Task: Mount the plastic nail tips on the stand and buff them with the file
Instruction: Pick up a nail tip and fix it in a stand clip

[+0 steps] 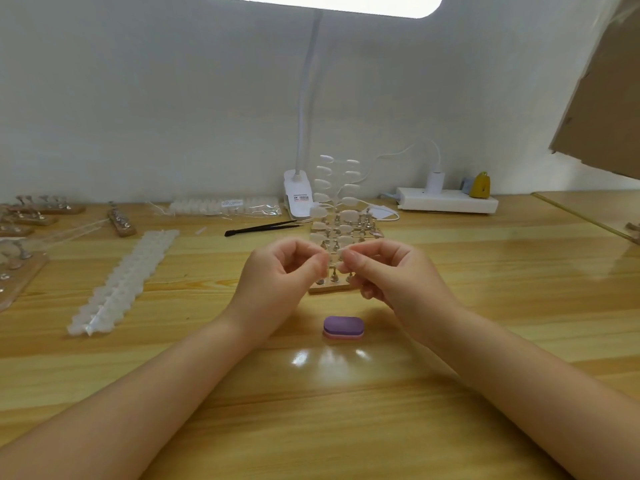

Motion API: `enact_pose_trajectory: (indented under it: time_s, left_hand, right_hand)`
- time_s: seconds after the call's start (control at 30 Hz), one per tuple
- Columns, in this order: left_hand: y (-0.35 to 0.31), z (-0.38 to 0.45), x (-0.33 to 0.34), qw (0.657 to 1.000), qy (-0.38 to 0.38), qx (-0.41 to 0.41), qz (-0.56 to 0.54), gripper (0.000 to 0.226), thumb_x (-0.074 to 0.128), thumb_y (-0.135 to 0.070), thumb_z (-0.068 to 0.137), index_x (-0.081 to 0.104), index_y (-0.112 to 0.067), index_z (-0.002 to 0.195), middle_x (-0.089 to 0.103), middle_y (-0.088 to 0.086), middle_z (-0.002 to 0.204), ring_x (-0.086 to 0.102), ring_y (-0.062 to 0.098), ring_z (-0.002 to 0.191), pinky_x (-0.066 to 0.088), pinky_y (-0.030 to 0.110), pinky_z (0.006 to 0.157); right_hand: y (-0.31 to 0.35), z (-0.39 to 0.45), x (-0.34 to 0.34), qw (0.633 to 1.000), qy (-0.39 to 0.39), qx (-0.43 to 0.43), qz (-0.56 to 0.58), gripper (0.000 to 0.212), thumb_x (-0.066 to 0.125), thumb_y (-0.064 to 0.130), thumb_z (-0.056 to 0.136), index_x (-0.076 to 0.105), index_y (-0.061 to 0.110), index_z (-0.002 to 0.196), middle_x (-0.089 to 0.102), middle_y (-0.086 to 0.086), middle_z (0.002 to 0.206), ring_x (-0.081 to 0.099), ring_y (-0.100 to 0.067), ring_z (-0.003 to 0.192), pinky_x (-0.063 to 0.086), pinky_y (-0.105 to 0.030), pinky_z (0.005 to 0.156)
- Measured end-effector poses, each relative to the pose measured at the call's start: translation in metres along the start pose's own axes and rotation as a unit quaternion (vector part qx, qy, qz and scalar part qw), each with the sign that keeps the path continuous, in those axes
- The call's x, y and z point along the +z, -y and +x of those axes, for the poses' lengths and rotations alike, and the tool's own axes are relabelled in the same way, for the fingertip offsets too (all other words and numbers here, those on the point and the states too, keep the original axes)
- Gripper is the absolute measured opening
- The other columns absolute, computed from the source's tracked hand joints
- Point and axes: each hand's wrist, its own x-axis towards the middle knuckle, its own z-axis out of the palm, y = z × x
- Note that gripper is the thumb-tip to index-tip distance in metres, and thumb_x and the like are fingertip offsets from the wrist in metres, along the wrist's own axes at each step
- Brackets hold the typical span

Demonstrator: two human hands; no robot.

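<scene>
table (346, 410) glossy pine, lamp glare near front edge | file (343, 328) flat at centre | left hand (277, 275) and right hand (391, 275) curled, pinching a clear tip (337, 255) between them over stand (341, 258) | strip (121, 282) toward left edge | lamp (298, 192), power strip (446, 199) at back edge by white wall (138, 98)

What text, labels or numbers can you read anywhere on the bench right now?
Nothing legible.
Sticker on the white lamp clip: red and dark print, too blurred to read.
White label on the bagged nail tips: print too small to read.
Purple file, power strip: no visible marking.
</scene>
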Motion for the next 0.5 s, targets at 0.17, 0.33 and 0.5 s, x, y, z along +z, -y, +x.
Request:
enact_pose_trajectory:
  time_s: [0.17, 0.33, 0.5]
  left_hand:
    - [-0.0001, 0.0014, -0.0004, 0.999, 0.001, -0.027, -0.029, 0.005, 0.066, -0.013, 0.088, 0.069, -0.012, 0.084, 0.068, -0.007, 0.07, 0.064, 0.005, 0.068, 0.053, 0.018, 0.069]
    - [-0.005, -0.0001, -0.0017, 0.996, 0.065, -0.043, -0.034, 0.014, 0.066, -0.008, 0.087, 0.07, -0.017, 0.077, 0.065, 0.008, 0.069, 0.057, 0.009, 0.065, 0.049, 0.019, 0.065]
    - [-0.0066, 0.0009, -0.0005, 0.993, 0.088, -0.062, -0.045, 0.008, 0.068, -0.016, 0.086, 0.074, -0.014, 0.081, 0.066, 0.004, 0.073, 0.054, 0.009, 0.064, 0.047, 0.019, 0.063]
  right_hand:
    - [0.0023, 0.0, 0.0003, 1.0, 0.017, 0.004, 0.009, 0.035, 0.081, 0.035, 0.064, 0.074, 0.017, 0.093, 0.074, -0.003, 0.085, 0.066, -0.011, 0.071, 0.047, -0.024, 0.061]
    - [0.0076, 0.0046, -0.0036, 0.988, 0.045, 0.04, 0.14, 0.038, 0.079, 0.032, 0.061, 0.074, 0.02, 0.097, 0.072, -0.004, 0.087, 0.064, -0.012, 0.067, 0.049, -0.021, 0.058]
    - [0.0063, 0.0051, -0.0055, 0.987, 0.054, 0.035, 0.148, 0.03, 0.073, 0.024, 0.073, 0.075, 0.014, 0.101, 0.07, -0.001, 0.079, 0.061, -0.009, 0.063, 0.047, -0.02, 0.056]
